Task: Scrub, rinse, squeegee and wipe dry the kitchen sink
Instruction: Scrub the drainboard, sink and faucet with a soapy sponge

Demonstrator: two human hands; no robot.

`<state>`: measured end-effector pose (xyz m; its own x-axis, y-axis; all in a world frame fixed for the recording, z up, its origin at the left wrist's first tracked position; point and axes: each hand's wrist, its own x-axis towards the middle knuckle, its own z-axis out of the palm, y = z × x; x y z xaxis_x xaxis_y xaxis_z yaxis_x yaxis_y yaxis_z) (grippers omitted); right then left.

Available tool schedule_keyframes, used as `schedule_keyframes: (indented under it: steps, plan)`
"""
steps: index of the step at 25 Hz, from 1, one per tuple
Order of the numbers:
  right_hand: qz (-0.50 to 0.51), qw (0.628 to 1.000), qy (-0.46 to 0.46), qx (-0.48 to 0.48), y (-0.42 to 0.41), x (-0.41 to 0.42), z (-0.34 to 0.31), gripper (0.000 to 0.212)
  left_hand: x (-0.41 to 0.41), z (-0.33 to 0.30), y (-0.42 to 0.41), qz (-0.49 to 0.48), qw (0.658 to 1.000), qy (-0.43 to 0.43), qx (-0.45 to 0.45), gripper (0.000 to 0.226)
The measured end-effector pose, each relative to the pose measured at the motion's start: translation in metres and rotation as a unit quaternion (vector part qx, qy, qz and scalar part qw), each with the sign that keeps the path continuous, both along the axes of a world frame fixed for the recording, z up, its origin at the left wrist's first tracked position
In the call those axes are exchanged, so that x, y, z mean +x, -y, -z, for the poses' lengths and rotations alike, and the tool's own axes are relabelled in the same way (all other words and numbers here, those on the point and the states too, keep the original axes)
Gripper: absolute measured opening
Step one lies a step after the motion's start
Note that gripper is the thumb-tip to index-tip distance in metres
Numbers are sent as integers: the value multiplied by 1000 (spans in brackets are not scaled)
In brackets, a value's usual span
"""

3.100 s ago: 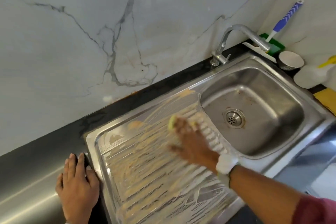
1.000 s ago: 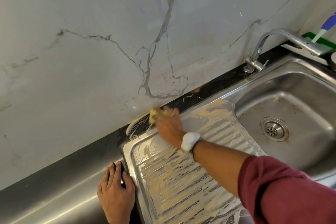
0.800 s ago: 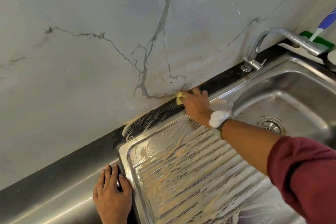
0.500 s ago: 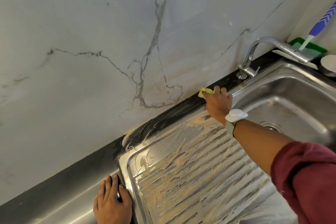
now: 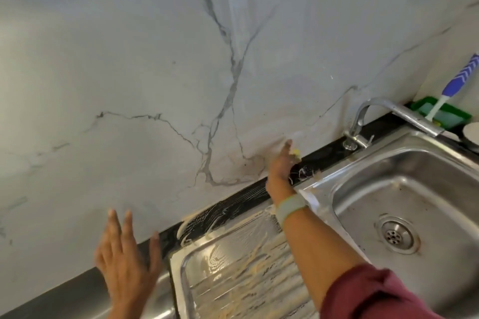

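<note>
Sink (image 5: 324,184): drainboard (image 5: 233,267) lathered, basin (image 5: 414,204) unscrubbed; rinse, squeegee, wipe pending | left hand (image 5: 127,264): you held fingers straight, spread, holding nothing | right hand (image 5: 281,166): you pressed yellow sponge (image 5: 296,154) against backsplash base; finger curl unclear

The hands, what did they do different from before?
The right hand carried the yellow sponge from the soapy drainboard up onto the black ledge, along it toward the tap, and now up against the marble wall. The left hand lifted off the counter edge, fingers spread. The sponge is still held; the basin looks unchanged.
</note>
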<state>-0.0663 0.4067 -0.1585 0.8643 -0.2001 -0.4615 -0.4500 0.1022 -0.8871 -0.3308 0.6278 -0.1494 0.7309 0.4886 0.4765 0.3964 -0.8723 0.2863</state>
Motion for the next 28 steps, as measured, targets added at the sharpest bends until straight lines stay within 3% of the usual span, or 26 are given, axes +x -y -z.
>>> schedule_keyframes:
  steps: [2, 3, 5, 6, 7, 9, 10, 11, 12, 13, 14, 15, 16, 17, 18, 21, 23, 25, 27, 28]
  plan:
    - [-54, 989, 137, -28, -44, -45, -38, 73, 39, -62, -37, 84, 983, 71, 146, 78]
    - [-126, 963, 234, -37, -63, -69, -42, 83, 61, -91, -53, 118, 963, 102, 221, 77]
    - [-314, 838, 416, -160, -79, -99, -17, 101, 98, -133, -79, 190, 926, 124, 303, 75]
    - [-338, 782, 476, -218, -71, -82, 6, 101, 113, -143, -81, 206, 913, 132, 326, 74]
    - [-302, 794, 485, -210, -57, -53, 21, 97, 124, -148, -77, 194, 910, 139, 339, 74]
    - [-100, 951, 287, -58, -26, 10, 36, 102, 136, -137, -81, 136, 918, 152, 340, 75]
    - [-15, 983, 180, -9, -19, 31, 38, 108, 138, -126, -95, 115, 922, 139, 344, 76]
    - [22, 990, 135, -23, -21, 39, 43, 114, 139, -115, -113, 101, 920, 108, 363, 78]
    - [5, 983, 158, -91, -34, 33, 43, 117, 141, -109, -129, 86, 919, 64, 380, 82]
    - [-75, 944, 242, -214, -55, 11, 51, 117, 142, -105, -143, 72, 916, 29, 394, 86]
    - [-215, 836, 375, -339, -74, -20, 62, 116, 143, -104, -145, 65, 922, 15, 382, 88]
    - [-370, 696, 470, -396, -81, -48, 68, 112, 142, -106, -140, 72, 935, 25, 348, 85]
    - [-500, 559, 524, -403, -79, -63, 79, 106, 139, -109, -128, 86, 941, 43, 324, 78]
    - [-559, 449, 565, -408, -72, -67, 86, 102, 137, -116, -110, 100, 938, 78, 323, 71]
    - [-581, 391, 582, -413, -61, -51, 89, 100, 140, -124, -92, 104, 932, 109, 331, 69]
    - [-575, 314, 587, -476, -23, -8, 82, 101, 136, -143, -64, 78, 928, 111, 347, 76]
    - [-514, 330, 550, -570, 24, 26, 74, 97, 131, -138, -68, 72, 930, 99, 348, 76]
    - [-380, 433, 506, -642, 39, 50, 58, 98, 135, -136, -72, 53, 929, 101, 353, 77]
    - [-325, 521, 490, -619, 4, 37, 42, 101, 135, -138, -72, 48, 927, 98, 358, 77]
    - [-366, 510, 509, -589, -23, 23, 44, 102, 135, -138, -71, 48, 925, 98, 363, 75]
